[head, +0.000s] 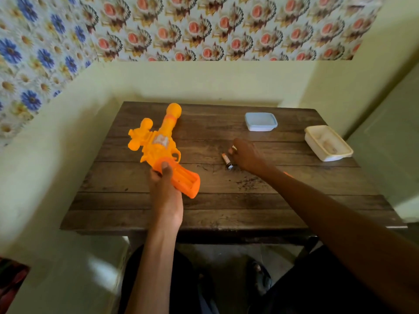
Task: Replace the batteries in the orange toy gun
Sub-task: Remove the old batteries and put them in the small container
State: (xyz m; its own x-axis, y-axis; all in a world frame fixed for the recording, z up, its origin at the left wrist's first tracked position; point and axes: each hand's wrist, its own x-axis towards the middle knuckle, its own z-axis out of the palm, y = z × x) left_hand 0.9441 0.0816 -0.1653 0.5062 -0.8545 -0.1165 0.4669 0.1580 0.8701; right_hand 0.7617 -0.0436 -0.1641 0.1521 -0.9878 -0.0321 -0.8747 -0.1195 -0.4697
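Item: gun [158, 143], orange moulded plastic, lying on the tabletop [226, 211] with its muzzle pointing away from the person and its handle [186, 182] towards them. The handle's upper face shows long ribbed channels, judged to be the battery bay standing uncovered; no battery can be made out inside. Left grip [166, 191]: clenched round the gun where handle meets body, thumb on top. Right grip [246, 156]: right of the gun and apart from it, fingers bent down to the tabletop, a pale speck at the fingertips; whether it pinches anything cannot be told. Battery [226, 161]: one small cell flat on the tabletop, right of the gun, just beside the right grip. Blue box [260, 121] and cream box [327, 143]: farther right of the gun, contents unclear. Handling, as judgement: the gun looks hollow, light and stiff, with thin knobs near the barrel that could snap, so it is best held by the handle or thick body. The battery is smooth, round and apt to roll; pinch it across its middle, not by its ends.
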